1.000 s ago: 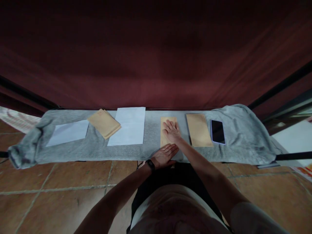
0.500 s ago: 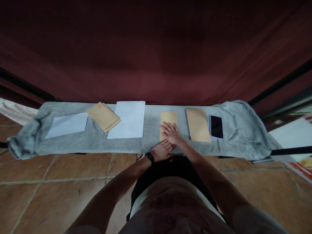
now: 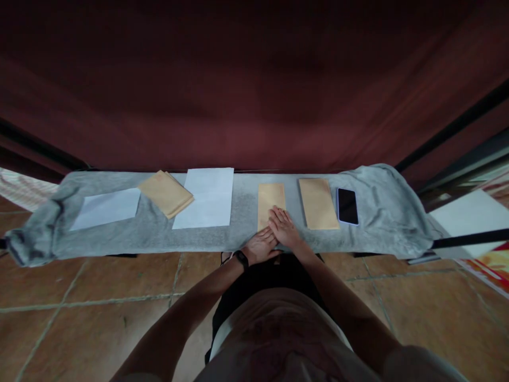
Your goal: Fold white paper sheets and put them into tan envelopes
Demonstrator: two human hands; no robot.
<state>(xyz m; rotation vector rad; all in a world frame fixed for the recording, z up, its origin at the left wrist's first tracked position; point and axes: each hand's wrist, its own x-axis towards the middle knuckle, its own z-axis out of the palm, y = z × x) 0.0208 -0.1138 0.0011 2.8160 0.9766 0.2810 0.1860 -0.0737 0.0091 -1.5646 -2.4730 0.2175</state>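
The middle envelope (image 3: 271, 197) lies flat on the cloth-covered desk (image 3: 207, 241), its near end under the left hand (image 3: 260, 247) and right hand (image 3: 283, 227) — each grip flat-fingered, clasping nothing. Uneven pressure over that soft covering might crease it. Since the earlier frame, the right hand has shifted back toward the left — baring more envelope.

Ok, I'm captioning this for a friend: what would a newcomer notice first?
Probably the left hand and right hand, meeting at the near end of a brown envelope. Next, perhaps, the larger white sheet to its left, and the dark-screened phone toward the right end of the grey cloth.
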